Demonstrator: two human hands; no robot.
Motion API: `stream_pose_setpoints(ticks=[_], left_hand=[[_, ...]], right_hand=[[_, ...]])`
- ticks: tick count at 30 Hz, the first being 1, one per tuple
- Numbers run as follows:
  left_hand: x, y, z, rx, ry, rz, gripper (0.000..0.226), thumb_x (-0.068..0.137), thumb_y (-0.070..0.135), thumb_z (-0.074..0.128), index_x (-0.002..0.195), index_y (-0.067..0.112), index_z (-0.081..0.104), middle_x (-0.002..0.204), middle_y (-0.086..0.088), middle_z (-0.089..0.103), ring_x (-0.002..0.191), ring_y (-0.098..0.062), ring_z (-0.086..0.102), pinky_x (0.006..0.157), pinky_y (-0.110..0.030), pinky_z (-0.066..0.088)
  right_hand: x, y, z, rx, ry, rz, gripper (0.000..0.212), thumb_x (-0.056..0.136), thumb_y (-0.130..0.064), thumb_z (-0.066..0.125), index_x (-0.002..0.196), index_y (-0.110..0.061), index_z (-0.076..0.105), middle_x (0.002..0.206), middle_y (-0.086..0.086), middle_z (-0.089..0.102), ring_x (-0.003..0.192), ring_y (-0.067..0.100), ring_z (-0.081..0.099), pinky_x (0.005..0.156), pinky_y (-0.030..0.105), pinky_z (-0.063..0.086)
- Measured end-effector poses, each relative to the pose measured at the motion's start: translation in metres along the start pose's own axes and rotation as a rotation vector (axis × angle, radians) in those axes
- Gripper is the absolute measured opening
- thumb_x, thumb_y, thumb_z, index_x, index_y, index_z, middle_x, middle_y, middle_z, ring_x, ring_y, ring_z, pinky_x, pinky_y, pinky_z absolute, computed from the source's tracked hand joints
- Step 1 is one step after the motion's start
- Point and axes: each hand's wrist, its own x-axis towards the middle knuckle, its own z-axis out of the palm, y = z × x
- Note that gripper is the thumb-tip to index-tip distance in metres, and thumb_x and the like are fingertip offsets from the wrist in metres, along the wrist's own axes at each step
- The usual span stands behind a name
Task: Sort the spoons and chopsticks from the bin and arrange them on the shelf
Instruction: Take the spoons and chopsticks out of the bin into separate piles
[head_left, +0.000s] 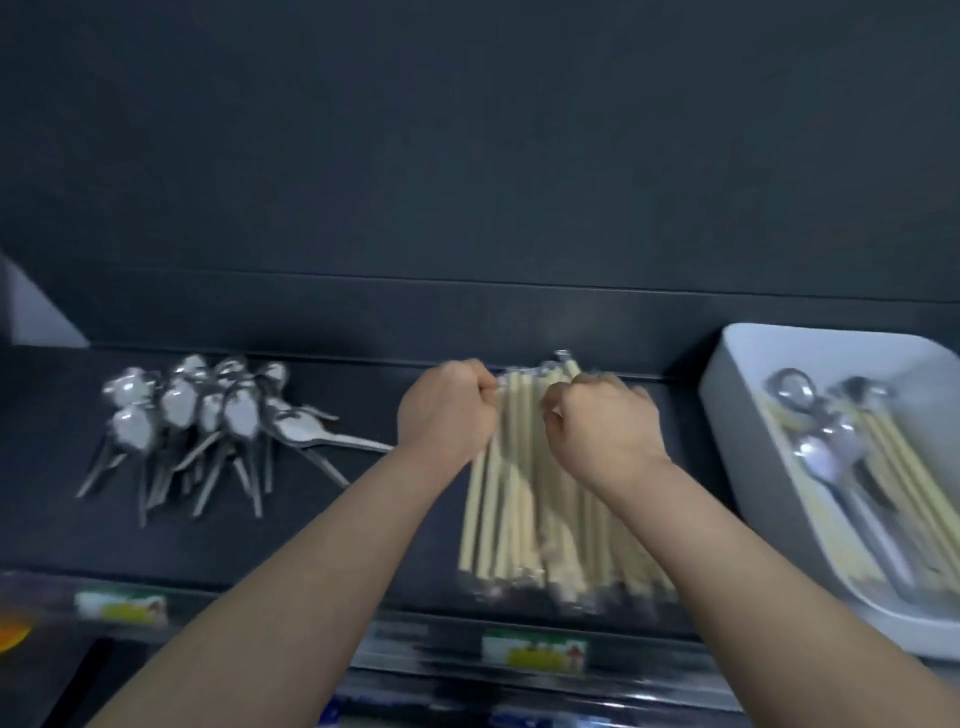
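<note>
A pile of pale wooden chopsticks (524, 509) lies on the dark shelf (322, 525), pointing away from me. My left hand (447, 410) is curled at the pile's far left end, fingers closed on the chopstick tips. My right hand (597, 421) is fisted over the far middle of the pile, also closed on chopsticks. Several metal spoons (202, 421) lie fanned out on the shelf to the left, bowls away from me. A white bin (737, 415) at the right holds several more spoons (826, 447) and chopsticks (904, 467).
A dark back wall (467, 156) rises right behind the shelf. The shelf's front edge carries price-label strips (535, 652). The bin overhangs the front edge at the right. Bare shelf shows between the spoons and the chopstick pile.
</note>
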Motion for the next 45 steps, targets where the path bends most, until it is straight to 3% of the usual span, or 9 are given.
stream_pose_setpoints(ticks=[4, 11, 16, 19, 28, 35, 38, 42, 45], left_hand=[[-0.005, 0.101, 0.043, -0.051, -0.044, 0.063, 0.023, 0.093, 0.02, 0.051, 0.104, 0.026, 0.07, 0.105, 0.005, 0.07, 0.102, -0.02, 0.062, 0.078, -0.029, 0.049], [-0.026, 0.246, 0.116, -0.058, -0.078, 0.204, 0.027, 0.093, 0.018, 0.05, 0.111, 0.024, 0.069, 0.111, 0.005, 0.069, 0.105, -0.02, 0.062, 0.085, -0.033, 0.051], [-0.034, 0.286, 0.16, 0.191, -0.36, 0.205, 0.018, 0.089, 0.017, 0.05, 0.084, 0.008, 0.065, 0.091, -0.005, 0.064, 0.091, -0.027, 0.061, 0.071, -0.031, 0.048], [-0.037, 0.294, 0.182, 0.296, -0.476, 0.175, 0.007, 0.088, 0.016, 0.055, 0.083, 0.012, 0.055, 0.092, -0.007, 0.062, 0.091, -0.028, 0.062, 0.067, -0.031, 0.044], [-0.036, 0.305, 0.202, 0.218, -0.558, -0.063, 0.029, 0.081, 0.034, 0.068, 0.075, 0.015, 0.046, 0.087, -0.002, 0.062, 0.091, -0.024, 0.065, 0.072, -0.03, 0.051], [-0.037, 0.29, 0.195, -0.108, -0.497, -0.306, 0.014, 0.076, 0.019, 0.062, 0.068, 0.011, 0.054, 0.064, -0.006, 0.063, 0.058, -0.02, 0.063, 0.054, -0.024, 0.045], [-0.034, 0.285, 0.188, -0.139, -0.444, -0.296, 0.017, 0.078, 0.019, 0.059, 0.067, 0.01, 0.05, 0.064, -0.006, 0.055, 0.061, -0.023, 0.057, 0.053, -0.025, 0.039], [-0.029, 0.281, 0.183, -0.249, -0.359, -0.31, 0.016, 0.082, 0.026, 0.056, 0.084, 0.01, 0.053, 0.065, -0.007, 0.062, 0.065, -0.029, 0.065, 0.059, -0.029, 0.048], [-0.027, 0.286, 0.173, -0.415, -0.249, -0.324, 0.015, 0.094, 0.018, 0.05, 0.108, 0.014, 0.047, 0.082, -0.011, 0.068, 0.052, -0.016, 0.067, 0.044, -0.023, 0.045]], right_hand=[[-0.038, 0.106, -0.021, -0.068, 0.053, 0.064, 0.021, 0.088, -0.019, 0.046, 0.096, -0.022, 0.066, 0.099, 0.001, 0.063, 0.099, 0.026, 0.055, 0.072, 0.033, 0.033], [-0.093, 0.261, -0.039, -0.037, 0.095, 0.18, 0.024, 0.089, -0.024, 0.049, 0.106, -0.025, 0.066, 0.101, 0.002, 0.064, 0.099, 0.028, 0.059, 0.077, 0.031, 0.042], [-0.106, 0.318, -0.031, 0.084, -0.004, 0.268, 0.032, 0.084, -0.01, 0.048, 0.103, -0.027, 0.068, 0.104, 0.0, 0.067, 0.096, 0.027, 0.062, 0.074, 0.031, 0.051], [-0.114, 0.329, -0.022, 0.127, -0.027, 0.259, 0.036, 0.081, -0.005, 0.047, 0.104, -0.026, 0.067, 0.102, -0.001, 0.068, 0.092, 0.027, 0.063, 0.073, 0.033, 0.052], [-0.105, 0.335, -0.014, 0.14, -0.101, 0.227, 0.032, 0.083, -0.001, 0.049, 0.102, -0.02, 0.065, 0.1, 0.003, 0.067, 0.091, 0.028, 0.062, 0.074, 0.03, 0.051], [-0.085, 0.315, -0.008, 0.172, -0.414, 0.259, 0.023, 0.087, -0.026, 0.063, 0.106, -0.013, 0.059, 0.103, 0.005, 0.06, 0.099, 0.025, 0.061, 0.07, 0.027, 0.044], [-0.083, 0.317, -0.004, 0.185, -0.49, 0.264, 0.026, 0.086, -0.019, 0.062, 0.109, -0.01, 0.057, 0.111, 0.008, 0.061, 0.104, 0.027, 0.06, 0.074, 0.028, 0.047], [-0.085, 0.328, -0.008, 0.351, -0.481, 0.34, 0.023, 0.09, -0.023, 0.055, 0.106, -0.007, 0.057, 0.109, 0.009, 0.062, 0.098, 0.027, 0.06, 0.072, 0.027, 0.045], [-0.083, 0.33, -0.017, 0.517, -0.336, 0.397, 0.02, 0.089, -0.029, 0.058, 0.099, -0.011, 0.058, 0.097, 0.007, 0.064, 0.082, 0.024, 0.058, 0.059, 0.026, 0.041]])
